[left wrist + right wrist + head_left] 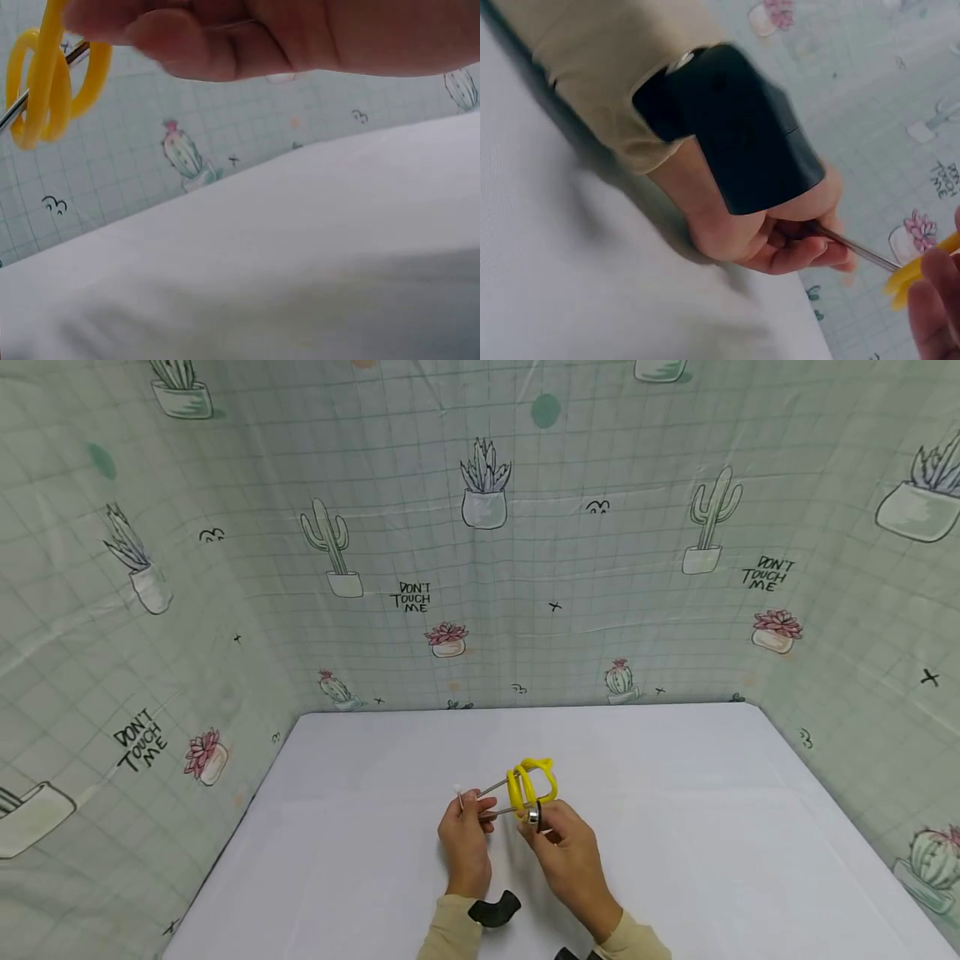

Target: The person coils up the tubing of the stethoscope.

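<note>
Both hands hold a stethoscope with yellow tubing [523, 786] looped several times around its metal ear tubes. My left hand [467, 847] grips the ear tubes near the white eartip [457, 788]. In the right wrist view the fingers of the left hand [780, 244] curl round a metal tube [866, 253]. Beside the loops, my right hand [567, 852] pinches the black and silver chest piece [534, 816]. The left wrist view shows the right hand [247, 37] next to the yellow loops [46, 90], its fingertips partly cut off by the frame.
A white table [360, 827] lies beneath both hands. Grey-green cloth [555, 560] printed with cacti and a grid stands behind it and at both sides. Black wrist mounts [495, 910] sit over the beige sleeves [453, 931].
</note>
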### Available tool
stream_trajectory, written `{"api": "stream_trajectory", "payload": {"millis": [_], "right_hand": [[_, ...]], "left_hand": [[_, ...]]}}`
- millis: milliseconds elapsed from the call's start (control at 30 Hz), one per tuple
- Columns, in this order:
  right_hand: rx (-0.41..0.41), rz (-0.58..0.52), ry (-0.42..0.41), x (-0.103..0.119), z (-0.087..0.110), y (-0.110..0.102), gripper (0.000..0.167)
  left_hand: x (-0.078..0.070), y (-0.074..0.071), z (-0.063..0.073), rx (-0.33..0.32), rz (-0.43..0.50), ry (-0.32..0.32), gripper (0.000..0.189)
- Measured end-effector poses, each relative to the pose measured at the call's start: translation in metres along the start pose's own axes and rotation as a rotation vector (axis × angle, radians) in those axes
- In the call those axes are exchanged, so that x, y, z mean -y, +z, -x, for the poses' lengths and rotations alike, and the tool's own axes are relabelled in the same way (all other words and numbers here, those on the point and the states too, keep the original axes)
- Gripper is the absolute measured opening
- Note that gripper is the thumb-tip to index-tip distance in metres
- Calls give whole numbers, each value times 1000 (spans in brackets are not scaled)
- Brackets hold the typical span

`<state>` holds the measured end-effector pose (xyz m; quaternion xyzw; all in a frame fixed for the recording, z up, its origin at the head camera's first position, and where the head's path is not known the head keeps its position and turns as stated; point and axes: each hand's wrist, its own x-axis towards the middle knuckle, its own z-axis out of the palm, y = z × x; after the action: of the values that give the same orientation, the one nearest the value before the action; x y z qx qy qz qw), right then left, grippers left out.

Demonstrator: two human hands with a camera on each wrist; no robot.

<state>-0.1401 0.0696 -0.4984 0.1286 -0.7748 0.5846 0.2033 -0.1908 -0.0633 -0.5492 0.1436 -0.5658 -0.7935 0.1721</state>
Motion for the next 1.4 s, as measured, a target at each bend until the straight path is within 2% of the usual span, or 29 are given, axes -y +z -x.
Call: {"api": "stream_trajectory", "payload": {"millis": [100,333,500,767,967,1133,1400], "right_hand": [[-55,30,-14,-2,0,1,15],[-54,-29,187,-14,-6,-1,11],[-43,-79,266,-18,-9,-6,16],[-42,-105,281,-24,-14,-10,19],[-31,-84,297,-24,-18,-13,15],[-7,-43,333,-22,-20,-15,21],[-12,-50,365,-19,-18,-13,21]], "left_hand": [[1,0,2,-8,8,-5,30],[0,1,1,-4,-11,46,33],[1,3,1,18,-49,98,25],[-1,3,5,39,-75,140,24],[-1,4,5,41,-78,160,23],[0,4,5,37,-80,177,23],[2,5,3,3,-19,174,21]]}}
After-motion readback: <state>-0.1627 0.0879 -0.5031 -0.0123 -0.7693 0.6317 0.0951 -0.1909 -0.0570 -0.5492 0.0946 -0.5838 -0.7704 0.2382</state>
